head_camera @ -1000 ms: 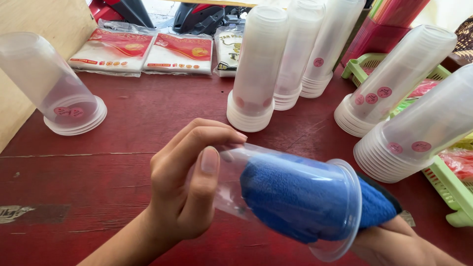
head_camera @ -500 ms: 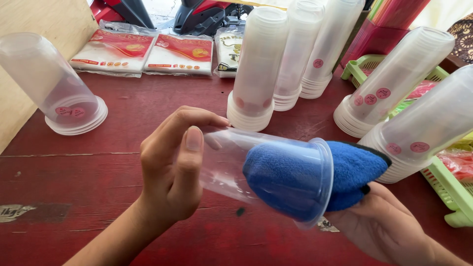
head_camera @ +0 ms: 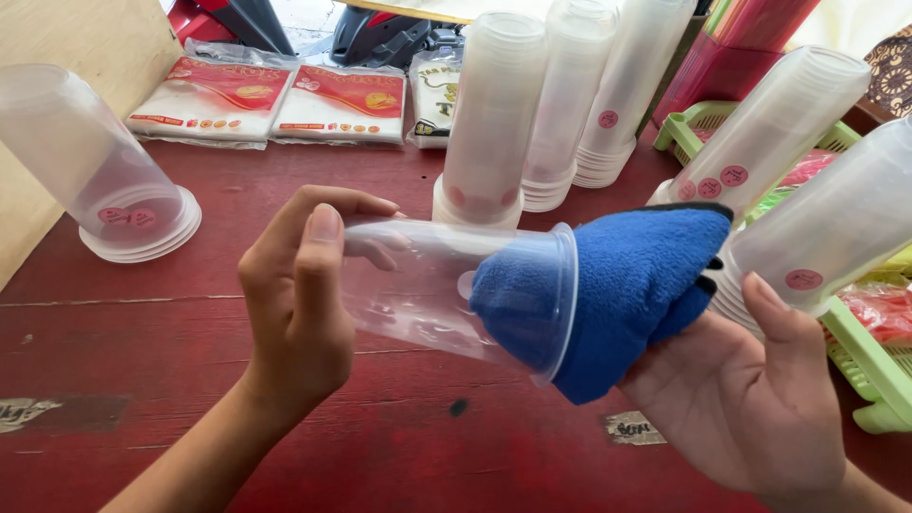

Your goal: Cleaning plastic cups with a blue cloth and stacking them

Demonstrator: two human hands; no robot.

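My left hand (head_camera: 299, 304) grips a clear plastic cup (head_camera: 432, 285) by its base end, held sideways above the red table (head_camera: 190, 380). A blue cloth (head_camera: 617, 285) sticks partly into the cup's mouth. My right hand (head_camera: 750, 399) holds the cloth from below and behind, palm up, with the thumb raised beside it.
Stacks of upside-down clear cups stand at the back centre (head_camera: 494, 123) and far left (head_camera: 104, 171); more stacks lean at the right (head_camera: 769, 123). Flat red-and-white packets (head_camera: 275, 95) lie at the back. A green basket (head_camera: 869, 361) sits at the right edge.
The cloth has come further out of the cup, and my right hand has drawn back to the right with it. The left hand keeps its hold on the cup.
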